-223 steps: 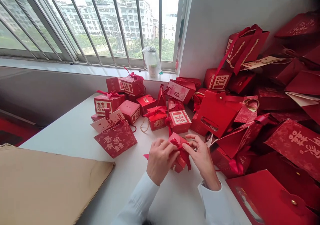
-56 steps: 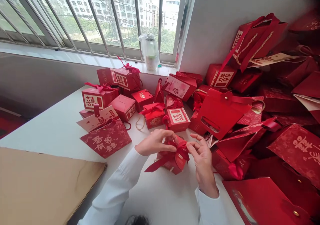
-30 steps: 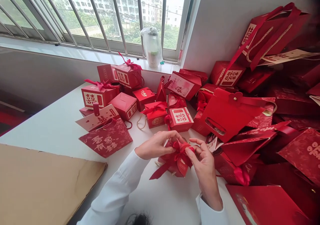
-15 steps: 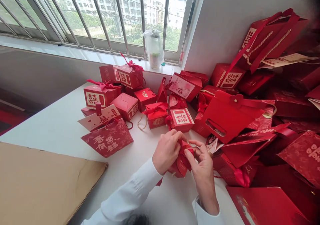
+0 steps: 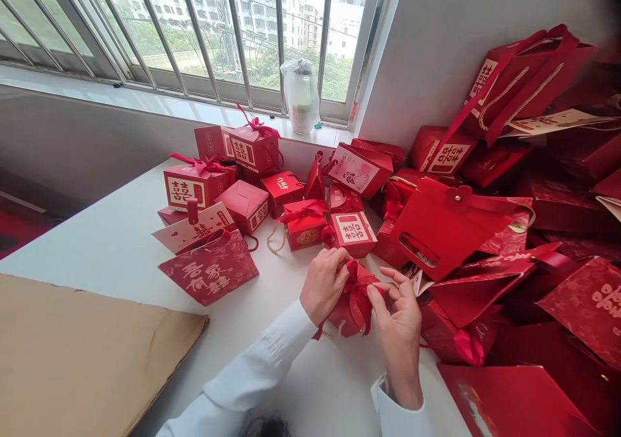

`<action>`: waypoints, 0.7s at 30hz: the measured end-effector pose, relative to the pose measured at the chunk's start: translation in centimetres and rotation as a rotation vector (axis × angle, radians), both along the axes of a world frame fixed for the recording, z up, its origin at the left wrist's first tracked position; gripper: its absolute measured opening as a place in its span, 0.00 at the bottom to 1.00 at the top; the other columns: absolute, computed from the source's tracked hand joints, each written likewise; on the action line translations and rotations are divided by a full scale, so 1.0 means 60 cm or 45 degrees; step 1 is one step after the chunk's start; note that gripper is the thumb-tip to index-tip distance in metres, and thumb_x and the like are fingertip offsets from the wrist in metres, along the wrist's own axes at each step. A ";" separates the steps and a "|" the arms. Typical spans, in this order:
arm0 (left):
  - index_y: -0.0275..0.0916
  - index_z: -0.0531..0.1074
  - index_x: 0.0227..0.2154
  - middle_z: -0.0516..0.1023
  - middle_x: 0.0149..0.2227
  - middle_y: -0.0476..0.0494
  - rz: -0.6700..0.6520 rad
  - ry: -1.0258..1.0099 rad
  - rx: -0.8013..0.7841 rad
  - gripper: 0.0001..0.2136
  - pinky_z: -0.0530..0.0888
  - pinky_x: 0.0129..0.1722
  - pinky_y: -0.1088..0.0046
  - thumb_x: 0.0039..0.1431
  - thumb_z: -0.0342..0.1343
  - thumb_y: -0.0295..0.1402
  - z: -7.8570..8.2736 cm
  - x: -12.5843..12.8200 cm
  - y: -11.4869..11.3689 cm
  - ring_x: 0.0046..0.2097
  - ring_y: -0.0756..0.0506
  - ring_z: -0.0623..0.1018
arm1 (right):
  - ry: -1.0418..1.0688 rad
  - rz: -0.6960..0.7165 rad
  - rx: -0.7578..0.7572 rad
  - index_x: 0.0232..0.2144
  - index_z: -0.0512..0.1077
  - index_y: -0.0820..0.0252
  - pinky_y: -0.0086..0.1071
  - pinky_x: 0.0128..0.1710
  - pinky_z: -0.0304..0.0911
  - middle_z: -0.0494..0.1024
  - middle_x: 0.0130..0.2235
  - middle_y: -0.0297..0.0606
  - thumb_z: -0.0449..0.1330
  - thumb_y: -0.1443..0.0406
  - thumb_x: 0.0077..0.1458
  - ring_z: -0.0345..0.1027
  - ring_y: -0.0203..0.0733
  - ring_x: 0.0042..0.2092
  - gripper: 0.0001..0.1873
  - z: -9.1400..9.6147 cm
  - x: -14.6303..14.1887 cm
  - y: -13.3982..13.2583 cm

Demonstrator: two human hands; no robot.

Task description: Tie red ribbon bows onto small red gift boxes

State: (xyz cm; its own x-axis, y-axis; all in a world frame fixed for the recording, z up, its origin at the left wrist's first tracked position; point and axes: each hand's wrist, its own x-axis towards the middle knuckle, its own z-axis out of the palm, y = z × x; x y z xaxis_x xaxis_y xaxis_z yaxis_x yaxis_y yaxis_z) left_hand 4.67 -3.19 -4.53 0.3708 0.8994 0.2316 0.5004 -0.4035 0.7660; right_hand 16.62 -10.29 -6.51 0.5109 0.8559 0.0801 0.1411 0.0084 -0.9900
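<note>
A small red gift box (image 5: 343,319) sits on the white table between my hands, with a red ribbon (image 5: 358,288) tied in a bow on its top. My left hand (image 5: 324,284) pinches the bow's left loop. On the other side, my right hand (image 5: 398,308) grips the ribbon's right loop between thumb and index finger, its other fingers loosely curled. A pale cord shows at the box's front. Just behind stands a red box with a white double-happiness label (image 5: 352,229).
Several red boxes, one a ribboned box (image 5: 196,181), stand at the back. A large heap of red bags (image 5: 451,223) fills the right side. Cardboard (image 5: 92,353) covers the front left. A bagged cup (image 5: 301,97) stands on the windowsill (image 5: 169,101).
My hands have drawn apart slightly, pulling the ribbon's loops outward. The bow and its knot now show more plainly on the box.
</note>
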 end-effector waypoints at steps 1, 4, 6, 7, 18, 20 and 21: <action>0.40 0.65 0.26 0.70 0.32 0.48 0.020 -0.011 0.003 0.09 0.65 0.37 0.71 0.62 0.45 0.29 -0.004 0.002 0.000 0.36 0.47 0.67 | -0.038 -0.023 -0.015 0.45 0.64 0.58 0.34 0.36 0.64 0.76 0.30 0.36 0.61 0.57 0.50 0.70 0.42 0.34 0.21 -0.002 0.004 0.001; 0.40 0.65 0.27 0.67 0.34 0.47 0.051 -0.058 0.007 0.08 0.67 0.39 0.71 0.59 0.45 0.24 -0.016 0.007 0.000 0.38 0.47 0.67 | -0.113 -0.069 -0.039 0.44 0.65 0.58 0.35 0.36 0.63 0.76 0.30 0.36 0.62 0.57 0.48 0.70 0.42 0.33 0.22 -0.008 0.016 0.005; 0.39 0.65 0.28 0.66 0.35 0.47 0.030 -0.074 0.014 0.09 0.67 0.39 0.70 0.59 0.44 0.23 -0.022 0.009 0.001 0.39 0.47 0.67 | -0.124 -0.067 -0.038 0.44 0.65 0.58 0.35 0.36 0.63 0.77 0.31 0.36 0.62 0.57 0.48 0.70 0.42 0.34 0.22 -0.010 0.021 0.007; 0.39 0.65 0.28 0.66 0.35 0.47 0.013 -0.071 0.024 0.09 0.67 0.39 0.70 0.59 0.43 0.22 -0.024 0.009 0.001 0.39 0.47 0.67 | -0.119 -0.061 -0.038 0.44 0.65 0.58 0.35 0.36 0.63 0.77 0.31 0.37 0.62 0.56 0.48 0.70 0.43 0.34 0.22 -0.011 0.023 0.008; 0.38 0.66 0.26 0.66 0.35 0.45 -0.070 -0.048 0.085 0.11 0.68 0.40 0.69 0.62 0.42 0.26 -0.030 0.003 0.008 0.38 0.47 0.66 | -0.052 -0.047 -0.036 0.43 0.68 0.57 0.32 0.33 0.62 0.77 0.30 0.37 0.60 0.56 0.51 0.70 0.42 0.32 0.19 -0.017 0.025 0.009; 0.38 0.65 0.25 0.66 0.35 0.45 -0.097 -0.048 0.090 0.11 0.68 0.40 0.69 0.62 0.42 0.26 -0.029 0.002 0.010 0.38 0.47 0.66 | -0.033 -0.050 -0.040 0.44 0.67 0.57 0.32 0.31 0.62 0.76 0.30 0.36 0.60 0.55 0.50 0.69 0.41 0.31 0.20 -0.018 0.025 0.008; 0.39 0.64 0.25 0.66 0.35 0.45 -0.110 -0.049 0.094 0.11 0.68 0.39 0.69 0.62 0.42 0.26 -0.029 0.001 0.011 0.38 0.47 0.66 | -0.028 -0.053 -0.044 0.44 0.67 0.57 0.31 0.31 0.61 0.76 0.30 0.36 0.60 0.55 0.51 0.69 0.41 0.31 0.20 -0.018 0.025 0.008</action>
